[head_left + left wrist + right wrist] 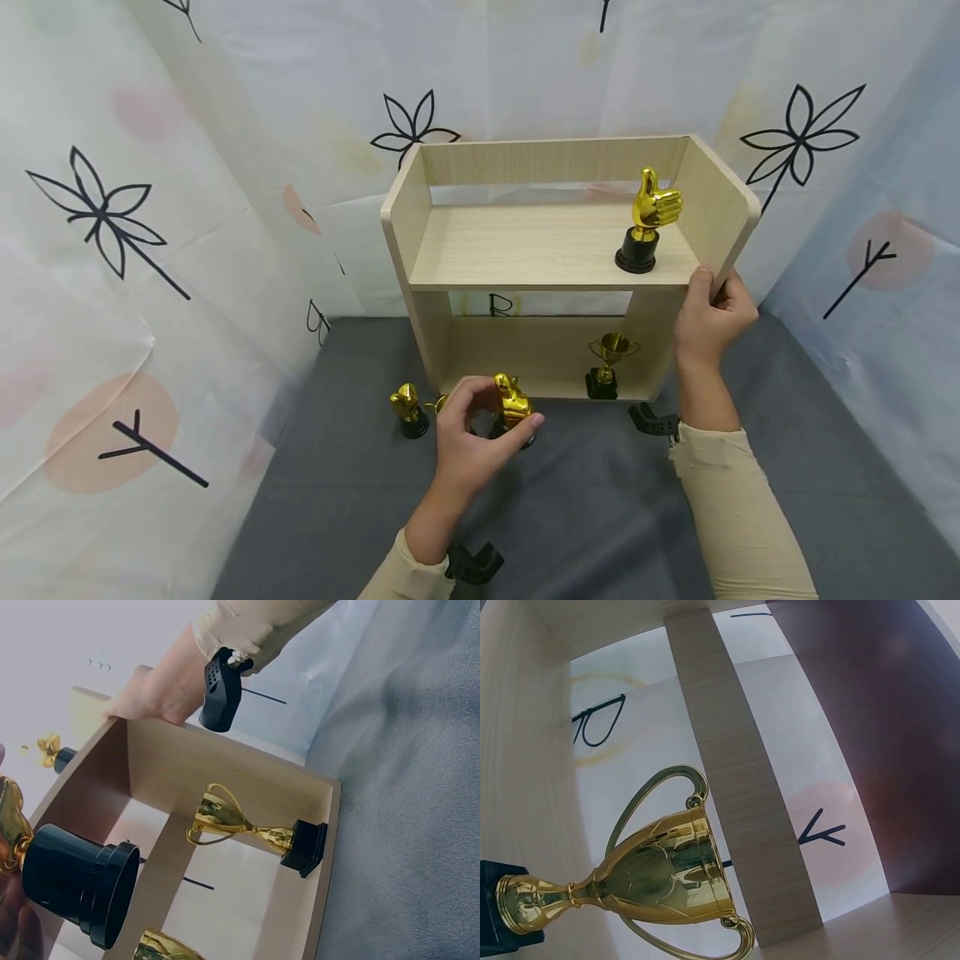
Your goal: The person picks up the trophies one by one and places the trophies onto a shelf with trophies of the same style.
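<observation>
My left hand holds a gold thumbs-up trophy between thumb and fingers, in front of the shelf's lower level. In the left wrist view its black base is tilted clear of the table. My right hand grips the front edge of the right side panel of a two-level wooden shelf; the right wrist view does not show that hand. Another thumbs-up trophy stands at the right of the upper level. A gold cup trophy stands at the right of the lower level.
On the grey cloth, left of my left hand, stands a small gold trophy on a black base. A second gold cup is mostly hidden behind the left hand in the head view. Patterned white fabric hangs behind the shelf.
</observation>
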